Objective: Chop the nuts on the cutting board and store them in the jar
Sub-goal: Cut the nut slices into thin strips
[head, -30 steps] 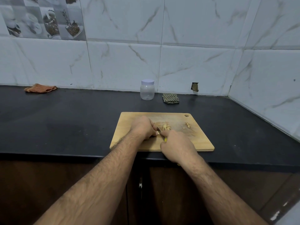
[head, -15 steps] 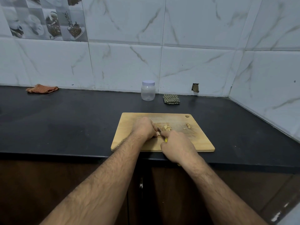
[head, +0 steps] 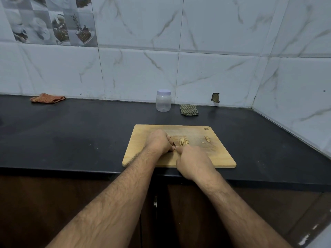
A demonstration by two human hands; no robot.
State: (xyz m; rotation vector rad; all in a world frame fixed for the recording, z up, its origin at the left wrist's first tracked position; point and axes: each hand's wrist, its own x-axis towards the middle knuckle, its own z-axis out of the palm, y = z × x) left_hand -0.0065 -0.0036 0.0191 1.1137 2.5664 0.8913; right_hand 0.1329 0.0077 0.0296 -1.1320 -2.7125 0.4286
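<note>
Fingers of the left hand [head: 158, 143] curled down onto the cutting board [head: 217, 155], tips tucked under and pinching something small against the wood; what they hold is too small to make out. Right hand [head: 194, 162] just near and right of it, fingers wrapped closed as if round a handle, the two hands touching or almost touching at the fingertips. Knife not plainly visible in the head view; only a thin dark sliver shows between the hands.

Chopped nuts [head: 184, 141] lie in a small pale heap of slivers at the board's middle, just far-right of the left hand's knuckles. Second, smaller cluster of nut pieces [head: 207, 139] sits well to the right, toward the board's far right corner, below the hanging hole [head: 206, 129]. These look less cut, though too small to be sure.

Board is light wood, rectangular, set on a black countertop [head: 71, 136] with its near edge close to the counter's front edge.

Jar [head: 163, 101] stands upright at the far side of the counter, against the wall, clear plastic with a pale lid on. It looks empty. It is well apart from the board, far and slightly left of the heap.

Just right of the jar, a folded dark checked cloth [head: 189, 110]. Far left on the counter, an orange cloth [head: 47, 98], crumpled. Marble-pattern wall tiles [head: 215, 74] behind, with a small broken hole [head: 215, 97] low down right of the jar. Dark wooden cabinet doors [head: 53, 203] below the counter.
</note>
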